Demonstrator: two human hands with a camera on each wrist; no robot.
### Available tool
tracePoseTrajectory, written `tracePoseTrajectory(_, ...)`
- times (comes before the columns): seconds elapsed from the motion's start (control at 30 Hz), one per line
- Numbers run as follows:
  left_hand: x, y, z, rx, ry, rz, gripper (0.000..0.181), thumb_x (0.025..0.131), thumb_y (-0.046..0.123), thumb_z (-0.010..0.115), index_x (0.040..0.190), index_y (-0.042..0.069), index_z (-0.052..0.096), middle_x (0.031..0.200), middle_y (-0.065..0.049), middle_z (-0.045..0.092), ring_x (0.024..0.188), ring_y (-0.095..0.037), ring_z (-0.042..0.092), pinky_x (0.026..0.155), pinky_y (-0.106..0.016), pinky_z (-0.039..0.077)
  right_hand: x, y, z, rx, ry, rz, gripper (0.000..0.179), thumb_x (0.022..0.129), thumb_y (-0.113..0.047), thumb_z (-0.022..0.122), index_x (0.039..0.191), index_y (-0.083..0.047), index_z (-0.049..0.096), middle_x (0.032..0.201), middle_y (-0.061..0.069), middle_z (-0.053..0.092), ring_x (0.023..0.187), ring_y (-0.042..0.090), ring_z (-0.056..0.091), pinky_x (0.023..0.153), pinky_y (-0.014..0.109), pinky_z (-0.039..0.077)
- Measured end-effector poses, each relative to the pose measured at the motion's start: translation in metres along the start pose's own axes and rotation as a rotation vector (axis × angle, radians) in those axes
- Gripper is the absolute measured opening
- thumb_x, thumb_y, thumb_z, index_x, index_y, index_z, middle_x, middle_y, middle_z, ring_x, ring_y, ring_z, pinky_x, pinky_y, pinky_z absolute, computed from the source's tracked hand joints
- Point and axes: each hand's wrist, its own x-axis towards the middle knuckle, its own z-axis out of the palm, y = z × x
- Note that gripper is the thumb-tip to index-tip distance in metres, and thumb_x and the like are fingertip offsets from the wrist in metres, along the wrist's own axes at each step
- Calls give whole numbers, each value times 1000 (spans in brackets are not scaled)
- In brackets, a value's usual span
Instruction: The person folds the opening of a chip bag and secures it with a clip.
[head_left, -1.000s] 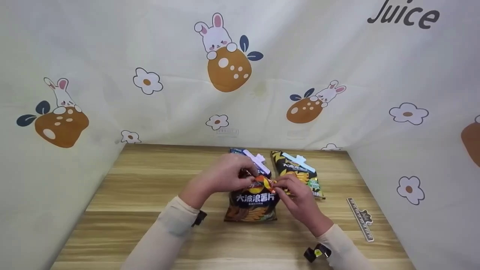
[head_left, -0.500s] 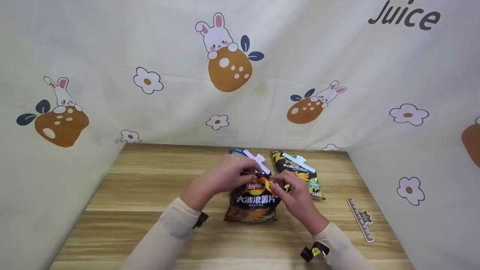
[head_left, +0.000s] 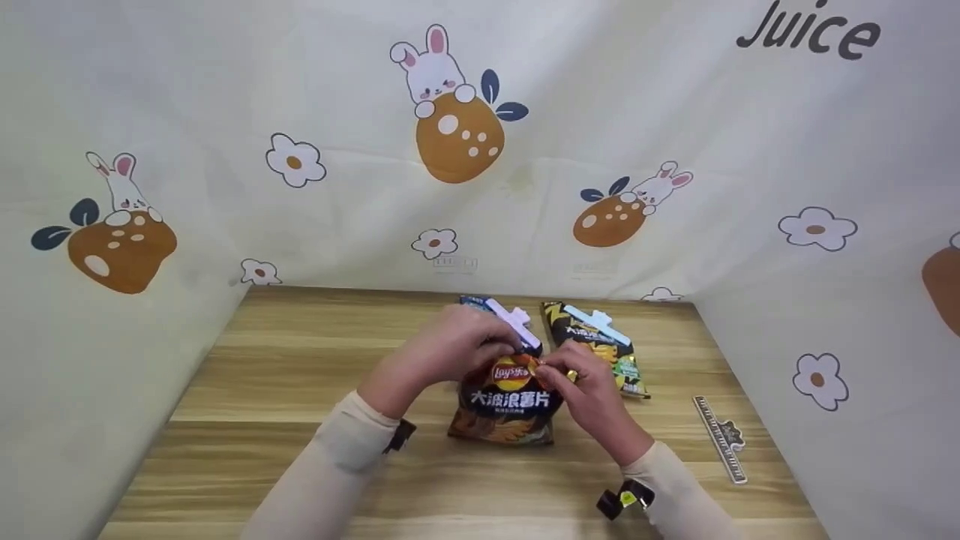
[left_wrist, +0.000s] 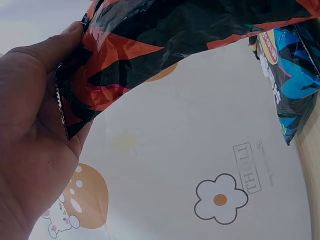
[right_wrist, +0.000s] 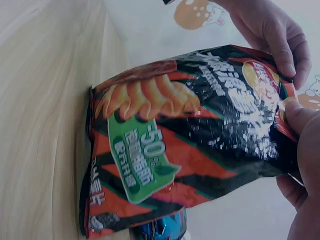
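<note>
A black and red-orange chip bag (head_left: 508, 420) stands upright on the table in the head view, with its printed front facing me. My left hand (head_left: 466, 343) pinches its top edge at the left corner. At the right part of that edge my right hand (head_left: 596, 386) pinches the bag between thumb and fingers. The right wrist view shows the chip bag (right_wrist: 160, 100) from the front, its bottom on the table and its top between both hands. In the left wrist view my left hand (left_wrist: 30, 115) holds the bag's crimped corner, thumb on one face.
Behind lies a blue chip bag (head_left: 472, 301) with a lilac sealing clip (head_left: 514, 324). Beside it is a black and yellow chip bag (head_left: 631, 367) with a light blue clip (head_left: 598, 324). A loose white patterned clip (head_left: 721, 439) lies at the right. Printed cloth (head_left: 337, 225) surrounds the table.
My right hand has shifted slightly left along the bag's top. The orange flap folded over at the top has turned back, so the logo shows fully. The left hand stays nearly in place.
</note>
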Motion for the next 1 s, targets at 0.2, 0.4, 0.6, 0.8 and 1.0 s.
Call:
tracePoseTrajectory(0.2,-1,0,-4,6,-28,-14,14,107,18,75,116,15,85,113,2,83,105,-17,77,97,-39,62,-4,5,-7,-48,-35,-52,25,93,4,84,104,-19,82,93,-7,71,81,13,64,66,22,55)
tracePoseTrajectory(0.4,-1,3,-7,47,-68,-29,14,107,16,74,115,14,84,113,0,83,104,-18,77,96,-38,62,-3,5,-12,-108,-60,-144,8,98,-7,82,98,-14,78,92,-7,70,79,13,63,67,20,52)
tracePoseTrajectory(0.6,2,7,-11,125,-106,-28,12,109,15,71,107,13,83,103,-1,82,94,-19,76,89,-36,64,-1,3,-15,-155,-91,-191,8,103,-19,77,102,-11,78,96,-7,70,82,12,65,70,21,54)
tracePoseTrajectory(0.8,0,8,-15,116,-78,-41,16,106,10,72,92,13,78,87,2,75,79,-15,68,75,-32,61,-2,5,-17,-210,-98,-212,4,100,-12,81,102,-12,78,94,-7,67,82,11,62,69,20,53)
tracePoseTrajectory(1.0,-3,5,-18,108,-47,-32,20,103,8,74,84,16,74,81,6,68,74,-13,62,71,-32,58,-5,9,-18,-195,-97,-225,7,105,-18,76,103,-11,78,94,-6,65,82,11,62,69,20,54)
